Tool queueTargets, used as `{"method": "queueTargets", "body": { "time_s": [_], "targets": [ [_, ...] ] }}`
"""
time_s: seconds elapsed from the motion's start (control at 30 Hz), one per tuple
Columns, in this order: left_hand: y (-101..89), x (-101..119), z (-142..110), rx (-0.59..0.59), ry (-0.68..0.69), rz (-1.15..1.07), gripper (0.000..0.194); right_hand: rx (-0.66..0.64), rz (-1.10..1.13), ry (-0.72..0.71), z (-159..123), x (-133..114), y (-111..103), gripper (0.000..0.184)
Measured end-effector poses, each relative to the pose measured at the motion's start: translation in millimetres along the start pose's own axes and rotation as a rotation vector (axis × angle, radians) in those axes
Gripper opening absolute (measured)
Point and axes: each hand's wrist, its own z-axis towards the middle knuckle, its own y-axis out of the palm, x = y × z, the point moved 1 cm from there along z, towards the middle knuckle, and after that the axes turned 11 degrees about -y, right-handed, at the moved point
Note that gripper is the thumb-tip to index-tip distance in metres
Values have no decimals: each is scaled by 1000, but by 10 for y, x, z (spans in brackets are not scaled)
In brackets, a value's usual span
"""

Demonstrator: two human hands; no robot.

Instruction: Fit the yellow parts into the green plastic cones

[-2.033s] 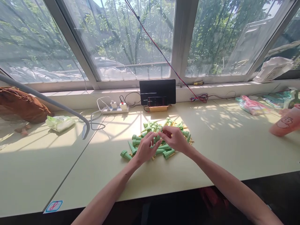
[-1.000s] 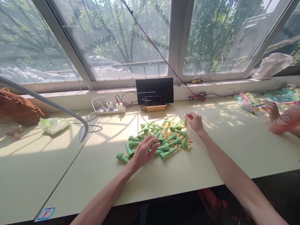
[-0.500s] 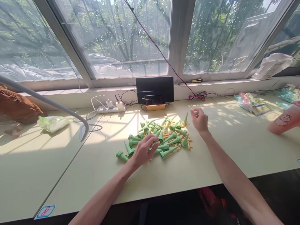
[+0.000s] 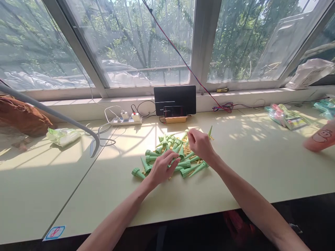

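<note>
Green spikes [image 4: 186, 163] lie heaped among yellow pegs [image 4: 187, 150] on the pale table [image 4: 251, 160], before a black screen [image 4: 175, 94]. At the heap's near side, the left hand [image 4: 162, 167] arches over some spikes, thumb and fingers spread apart. The right hand [image 4: 201, 144] is over the heap's right part, fingers curled; their tips are hidden, so I cannot tell what they pinch.
</note>
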Motion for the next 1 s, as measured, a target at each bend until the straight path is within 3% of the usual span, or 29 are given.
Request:
{"method": "queueTargets", "body": {
  "time_s": [0.1, 0.3, 0.57, 0.77, 1.0],
  "targets": [
    [-9, 8, -4, -17, 48, 37, 14, 12, 18, 21, -54, 102, 32, 29],
    [25, 200, -65, -63, 275, 186, 30, -45, 56, 53, -251, 211, 146, 29],
    [243, 549, -199, -192, 499, 304, 29, 3, 91, 107, -306, 260, 258, 27],
    [419, 624, -263, -258, 472, 356, 17, 83, 118, 189, -285, 216, 263, 28],
    [414, 548, -277, -337, 393, 324, 16, 75, 155, 215, -268, 245, 198, 29]
  ]
}}
